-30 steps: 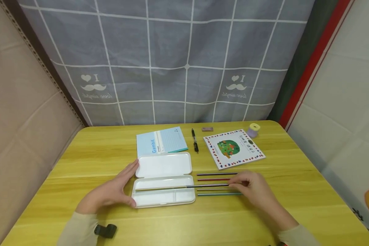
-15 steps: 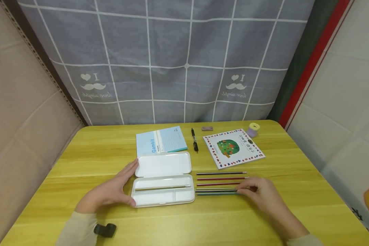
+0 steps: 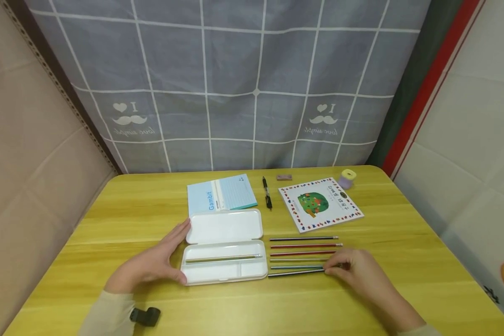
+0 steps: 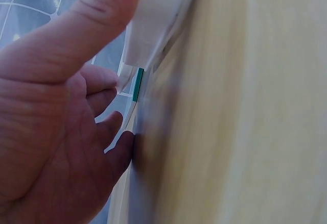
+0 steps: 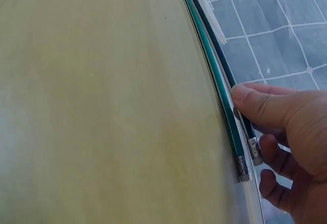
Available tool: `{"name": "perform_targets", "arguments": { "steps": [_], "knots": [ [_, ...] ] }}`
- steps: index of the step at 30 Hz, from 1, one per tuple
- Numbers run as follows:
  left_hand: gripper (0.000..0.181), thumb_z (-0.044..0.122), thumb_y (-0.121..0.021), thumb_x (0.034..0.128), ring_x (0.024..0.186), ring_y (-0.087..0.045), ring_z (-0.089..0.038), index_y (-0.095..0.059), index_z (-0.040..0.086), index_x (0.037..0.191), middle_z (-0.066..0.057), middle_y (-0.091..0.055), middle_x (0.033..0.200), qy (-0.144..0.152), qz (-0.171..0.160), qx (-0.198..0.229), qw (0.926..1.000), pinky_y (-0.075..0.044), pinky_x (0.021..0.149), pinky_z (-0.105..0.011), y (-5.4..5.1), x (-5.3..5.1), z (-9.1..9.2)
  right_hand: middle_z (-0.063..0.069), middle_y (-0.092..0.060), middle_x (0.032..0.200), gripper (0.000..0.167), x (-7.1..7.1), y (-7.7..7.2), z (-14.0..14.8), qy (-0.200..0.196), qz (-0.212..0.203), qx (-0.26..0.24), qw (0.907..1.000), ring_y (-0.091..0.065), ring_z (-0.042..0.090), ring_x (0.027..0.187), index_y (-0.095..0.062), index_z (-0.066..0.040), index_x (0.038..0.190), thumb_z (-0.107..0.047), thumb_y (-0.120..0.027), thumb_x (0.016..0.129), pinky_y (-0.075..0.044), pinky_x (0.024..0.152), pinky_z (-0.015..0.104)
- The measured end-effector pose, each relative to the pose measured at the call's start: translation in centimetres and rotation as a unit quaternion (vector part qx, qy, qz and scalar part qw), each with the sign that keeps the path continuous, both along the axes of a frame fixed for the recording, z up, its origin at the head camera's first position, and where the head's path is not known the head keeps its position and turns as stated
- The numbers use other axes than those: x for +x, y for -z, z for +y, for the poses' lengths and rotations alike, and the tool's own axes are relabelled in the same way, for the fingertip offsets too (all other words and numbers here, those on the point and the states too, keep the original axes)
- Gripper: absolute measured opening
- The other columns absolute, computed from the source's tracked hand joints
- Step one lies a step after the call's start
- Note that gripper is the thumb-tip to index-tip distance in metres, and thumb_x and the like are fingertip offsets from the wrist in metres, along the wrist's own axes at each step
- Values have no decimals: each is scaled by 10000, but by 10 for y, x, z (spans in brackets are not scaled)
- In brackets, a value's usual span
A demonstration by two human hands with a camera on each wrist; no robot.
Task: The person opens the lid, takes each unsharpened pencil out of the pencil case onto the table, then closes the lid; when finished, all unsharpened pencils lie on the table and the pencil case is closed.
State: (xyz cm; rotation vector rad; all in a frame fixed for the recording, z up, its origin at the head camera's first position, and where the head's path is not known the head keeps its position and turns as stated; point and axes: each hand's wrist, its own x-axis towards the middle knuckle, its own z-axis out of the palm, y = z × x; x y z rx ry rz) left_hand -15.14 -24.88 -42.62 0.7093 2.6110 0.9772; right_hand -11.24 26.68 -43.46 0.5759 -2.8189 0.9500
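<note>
- Right hand [image 3: 357,270], lower right of the head view: pinches a slim dark pencil [image 3: 296,273] near its eraser end; the pencil, above the slim teal pencil [image 3: 300,267] half a second ago, now lies below it, bottom of the row.
- Left hand [image 3: 155,263], lower left: unchanged, straight fingers touching the open white pencil case [image 3: 210,270], lower centre.
- "Gambit" reads on the light-blue notebook [image 3: 222,192]; the grey curtain [image 3: 231,112] shows mirrored "love simple".
- Case lid hides the notebook's lower edge; right hand covers the dark pencil's eraser end.
</note>
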Motion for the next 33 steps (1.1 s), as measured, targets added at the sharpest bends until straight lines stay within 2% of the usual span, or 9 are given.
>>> {"name": "perform_targets", "arguments": {
  "steps": [3,5,26,33],
  "knots": [
    [1433,436,-954,627,1563,30,-514,-66,-21,1654,-208,42,1738,-8,29,1,10000,-72,1190,-679,1,0,0,-189,-717,864,191,1,0,0,-48,28,22,10000,-590,-46,760,-814,-293,824,-112,-874,815,-543,643,222],
    [1437,427,-959,622,1561,31,-519,-67,-24,1654,-212,39,1737,-1,49,6,10000,-76,1182,-705,2,-1,0,-192,-717,867,194,1,-1,0,-71,64,82,9999,-603,-48,775,-811,-300,822,-119,-878,811,-553,655,225],
    [1436,437,-959,633,1561,23,-519,-56,4,1663,-194,42,1742,30,110,-59,9999,-96,1198,-707,5,-2,-1,-182,-750,913,191,3,-3,2,-286,438,747,9958,-701,70,881,-815,-345,841,-187,-907,784,-610,788,362],
    [1435,436,-960,634,1561,21,-521,-60,-7,1660,-195,39,1742,39,81,-67,9999,-101,1193,-709,3,-2,-2,-211,-737,941,201,0,-6,-3,-383,590,491,9963,-697,59,912,-809,-348,881,-186,-899,803,-609,812,356]
  ]
}}
